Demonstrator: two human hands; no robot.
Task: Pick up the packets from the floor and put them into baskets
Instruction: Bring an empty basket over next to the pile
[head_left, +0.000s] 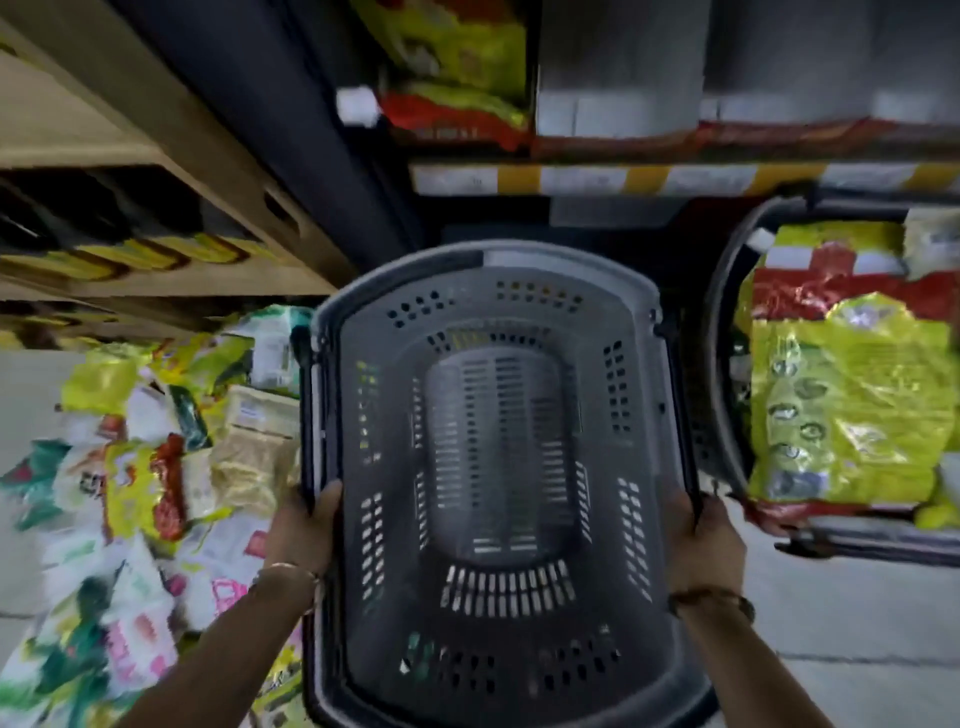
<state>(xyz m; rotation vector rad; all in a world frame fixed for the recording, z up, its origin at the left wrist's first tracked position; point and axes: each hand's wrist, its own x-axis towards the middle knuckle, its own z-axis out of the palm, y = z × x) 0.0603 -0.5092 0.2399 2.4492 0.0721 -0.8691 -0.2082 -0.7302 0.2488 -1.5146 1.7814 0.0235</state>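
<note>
An empty grey plastic basket (498, 291) with a perforated bottom fills the middle of the view. My left hand (298, 527) grips its left rim and my right hand (704, 540) grips its right rim, holding it in front of me. A heap of packets (156, 467), yellow, green, white and red, lies on the floor to the left of the basket. A second grey basket (727, 322) stands at the right, filled with yellow-green and red packets (847, 405).
Cardboard boxes (78, 130) and low shelves line the left. A store shelf with a yellow-and-white price strip (675, 179) runs across the back, with packets (457, 67) stacked above it. Pale floor (857, 649) shows at lower right.
</note>
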